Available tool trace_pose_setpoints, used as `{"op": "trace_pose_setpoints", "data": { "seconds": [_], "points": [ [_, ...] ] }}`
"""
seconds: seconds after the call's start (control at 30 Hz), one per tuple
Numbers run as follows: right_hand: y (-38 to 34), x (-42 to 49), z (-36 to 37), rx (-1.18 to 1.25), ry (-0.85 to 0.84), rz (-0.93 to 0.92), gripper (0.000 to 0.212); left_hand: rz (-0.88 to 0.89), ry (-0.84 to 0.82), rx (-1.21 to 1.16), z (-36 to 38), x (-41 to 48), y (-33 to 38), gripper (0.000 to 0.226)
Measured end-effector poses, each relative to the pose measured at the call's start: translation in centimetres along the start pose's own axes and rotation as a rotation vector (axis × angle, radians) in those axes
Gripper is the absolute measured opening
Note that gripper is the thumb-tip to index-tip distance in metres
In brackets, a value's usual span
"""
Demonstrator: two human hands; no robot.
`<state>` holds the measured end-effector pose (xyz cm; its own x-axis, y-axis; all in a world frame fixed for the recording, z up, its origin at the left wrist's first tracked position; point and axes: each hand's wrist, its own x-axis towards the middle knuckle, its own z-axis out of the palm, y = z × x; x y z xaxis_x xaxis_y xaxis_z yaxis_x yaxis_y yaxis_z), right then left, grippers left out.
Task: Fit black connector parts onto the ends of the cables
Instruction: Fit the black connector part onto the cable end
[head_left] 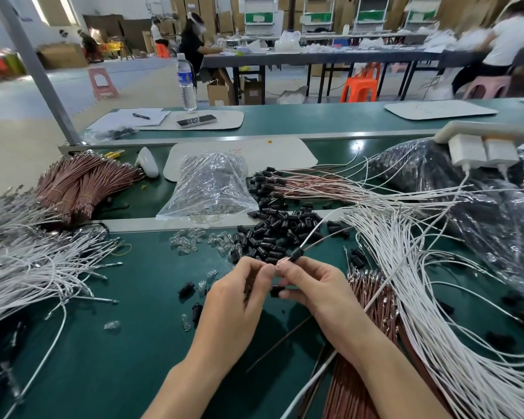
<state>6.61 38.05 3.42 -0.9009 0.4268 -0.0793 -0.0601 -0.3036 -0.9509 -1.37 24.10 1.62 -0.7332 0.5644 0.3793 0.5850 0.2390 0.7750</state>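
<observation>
Left hand (236, 293) and right hand (315, 285) fingers (288, 273) pinch a cable (317, 233) wearing a black connector (297, 253).

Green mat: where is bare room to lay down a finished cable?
Bare room: the near-left mat, between the white cables and the left hand. Crowded: the black connectors beyond it, and the cable bundles at right.

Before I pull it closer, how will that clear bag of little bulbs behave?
The bag will probably sag and shift when lifted: it lies slumped and crinkled. Loose bulbs lie just in front of it, so it may be open and spill more. They look like glass, so likely fragile.
</observation>
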Motion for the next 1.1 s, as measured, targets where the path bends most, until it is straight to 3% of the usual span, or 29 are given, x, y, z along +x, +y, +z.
{"op": "trace_pose_setpoints", "data": {
  "seconds": [0.17,0.3,0.43,0.53,0.67,0.77,0.9,1.1],
  "points": [
    [-0.3,0.3,-0.4,0.124,0.102,-0.004,0.018,0.017,0.074,0.363,-2.3,1.1,-1.2,0.023],
    [-0.5,0.2,-0.5,0.16,0.113,0.003,0.018,-0.084,0.071,0.38,-4.7,-0.3,-2.0,0.039],
    [-0.6,0.3,-0.5,0.165,0.129,0.01,0.015,-0.089,0.12,0.491,-7.0,-3.5,-2.7,0.035],
    [-0.6,0.4,-0.6,0.168,0.123,0.016,0.014,-0.085,0.064,0.605,-7.7,-4.9,-3.3,0.04],
    [-0.6,0.2,-0.5,0.174,0.123,0.022,0.014,-0.123,0.017,0.657,-7.5,-4.9,-3.9,0.031],
    [-0.6,0.1,-0.5,0.182,0.118,0.031,0.015,-0.135,0.019,0.623,-7.5,-4.9,-4.3,0.024],
    [-0.5,0.0,-0.5,0.197,0.102,0.041,0.016,-0.128,0.077,0.469,-7.6,-5.0,-4.4,0.032],
    [-0.4,0.2,-0.4,0.226,0.092,0.059,0.014,-0.102,0.263,-0.123,-4.9,-2.2,-0.2,0.016]
  ]
}}
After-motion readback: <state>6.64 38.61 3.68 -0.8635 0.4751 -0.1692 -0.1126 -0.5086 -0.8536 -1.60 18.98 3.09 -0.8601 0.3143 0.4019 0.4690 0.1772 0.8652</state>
